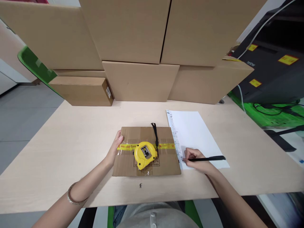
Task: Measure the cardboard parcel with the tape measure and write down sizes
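A flat cardboard box (127, 164) with yellow printed tape lies before me on the table. On top of it rests a yellow tape measure (145, 155), its black wrist strap reaching over the box's far part. My left hand (117, 144) grips the box's left edge, thumb on the top face. Fingers curled around a black pen (211, 158), my right hand (194, 156) rests on a white sheet of paper (192, 133). The pen's tip is at the sheet's lower left, near a column of small print. The box overlaps or meets the paper's left edge; I cannot tell which.
Large cardboard boxes (141, 82) form a wall along the table's (59, 158) back. A smaller long box (87, 91) stands at the back left. To the right is a dark machine (266, 72) with yellow labels and cables, on a green surface (268, 117).
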### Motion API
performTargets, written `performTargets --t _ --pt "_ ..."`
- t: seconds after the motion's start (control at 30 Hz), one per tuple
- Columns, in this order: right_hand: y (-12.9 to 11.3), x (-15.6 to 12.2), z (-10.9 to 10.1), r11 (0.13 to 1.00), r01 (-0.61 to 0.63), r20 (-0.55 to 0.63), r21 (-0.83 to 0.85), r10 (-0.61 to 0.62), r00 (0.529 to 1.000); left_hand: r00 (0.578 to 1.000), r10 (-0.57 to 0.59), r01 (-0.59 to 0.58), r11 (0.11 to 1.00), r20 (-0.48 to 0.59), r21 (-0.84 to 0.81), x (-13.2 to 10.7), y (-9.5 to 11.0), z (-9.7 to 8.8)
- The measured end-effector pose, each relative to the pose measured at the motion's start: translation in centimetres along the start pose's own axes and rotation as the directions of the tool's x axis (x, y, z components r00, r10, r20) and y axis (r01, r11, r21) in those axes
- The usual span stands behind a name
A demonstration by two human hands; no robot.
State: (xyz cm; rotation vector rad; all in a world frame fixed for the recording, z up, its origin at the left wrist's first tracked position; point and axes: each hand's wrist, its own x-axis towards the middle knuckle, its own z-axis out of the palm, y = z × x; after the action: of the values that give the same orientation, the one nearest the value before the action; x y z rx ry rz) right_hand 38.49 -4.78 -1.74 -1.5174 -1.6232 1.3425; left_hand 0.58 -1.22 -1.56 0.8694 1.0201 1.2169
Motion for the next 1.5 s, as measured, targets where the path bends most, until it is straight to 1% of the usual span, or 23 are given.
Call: performTargets --t 0.1,0.27,0.53,0.7,0.83,0.9,0.97,1.03,1.1,1.13,1.2,1.27,1.3,1.33,1.37,1.4,1.43,1.47,1.5 --pt "-0.1 0.0 -0.1 1.000 -0.003 0.030 -0.003 0.003 1.000 1.000 -0.005 0.004 1.000 0.018 0.022 0.0 0.0 -0.1" --pt "-0.2 0.0 -0.1 1.000 -0.009 0.051 -0.010 0.009 0.999 0.999 0.022 -0.025 0.998 0.048 0.058 0.1 0.0 -0.4" --pt "0.5 0.2 -0.4 0.999 -0.008 0.051 -0.050 0.011 0.999 0.999 0.037 -0.040 0.994 0.034 0.098 0.2 0.1 -0.5" --pt "0.7 0.3 -0.3 0.991 -0.021 0.036 -0.135 0.026 0.999 0.999 0.034 -0.038 0.993 0.039 0.110 0.1 0.3 -0.3" --pt "0.0 0.2 -0.6 0.962 -0.081 0.016 -0.262 0.088 0.996 0.999 0.007 -0.011 0.995 0.045 0.101 -0.1 0.5 -0.2" --pt "-0.5 0.3 -0.7 0.925 -0.140 -0.034 -0.354 0.137 0.990 0.999 0.038 -0.043 0.989 0.037 0.145 -0.2 0.8 -0.2" --pt "-1.2 0.5 -0.8 0.857 -0.216 -0.119 -0.468 0.181 0.976 0.991 0.131 -0.131 0.971 0.011 0.201 -0.3 1.1 -0.4" --pt "-2.0 0.9 -0.8 0.761 -0.291 -0.206 -0.580 0.208 0.956 0.968 0.253 -0.245 0.932 0.007 0.267 -0.3 1.5 -0.7" --pt "-2.7 1.4 -0.7 0.667 -0.338 -0.256 -0.664 0.222 0.941 0.932 0.357 -0.354 0.871 0.055 0.342 -0.2 1.9 -0.9" --pt "-3.0 1.5 -0.6 0.630 -0.351 -0.268 -0.693 0.227 0.936 0.918 0.385 -0.390 0.840 0.093 0.377 -0.2 2.1 -1.0" --pt "-3.8 1.8 -0.6 0.573 -0.364 -0.279 -0.734 0.234 0.931 0.911 0.382 -0.411 0.806 0.157 0.426 -0.2 2.3 -1.2" --pt "-4.9 1.9 -0.7 0.526 -0.382 -0.300 -0.759 0.238 0.924 0.918 0.350 -0.396 0.804 0.186 0.443 -0.1 2.3 -1.3" --pt "-5.6 2.0 -0.8 0.509 -0.393 -0.322 -0.766 0.225 0.920 0.921 0.337 -0.389 0.808 0.193 0.443 -0.1 2.2 -1.4" --pt "-6.5 2.0 -0.7 0.511 -0.394 -0.348 -0.764 0.189 0.918 0.922 0.334 -0.387 0.813 0.197 0.436 -0.1 2.1 -1.5" --pt "-7.4 2.0 -0.6 0.544 -0.370 -0.364 -0.753 0.124 0.923 0.921 0.333 -0.388 0.818 0.201 0.423 -0.1 2.0 -1.6" --pt "-8.5 1.9 -0.4 0.605 -0.300 -0.357 -0.737 0.029 0.934 0.920 0.335 -0.391 0.825 0.204 0.408 -0.1 1.8 -1.7" --pt "-9.6 2.0 0.0 0.675 -0.175 -0.316 -0.717 -0.090 0.945 0.918 0.338 -0.395 0.831 0.208 0.392 -0.1 1.6 -1.8" --pt "-10.8 2.0 0.5 0.725 -0.008 -0.241 -0.688 -0.219 0.946 0.917 0.338 -0.397 0.836 0.213 0.378 0.0 1.5 -1.9" --pt "-11.8 2.2 1.2 0.740 0.172 -0.135 -0.650 -0.335 0.933 0.915 0.338 -0.398 0.840 0.218 0.368 0.0 1.3 -2.0"
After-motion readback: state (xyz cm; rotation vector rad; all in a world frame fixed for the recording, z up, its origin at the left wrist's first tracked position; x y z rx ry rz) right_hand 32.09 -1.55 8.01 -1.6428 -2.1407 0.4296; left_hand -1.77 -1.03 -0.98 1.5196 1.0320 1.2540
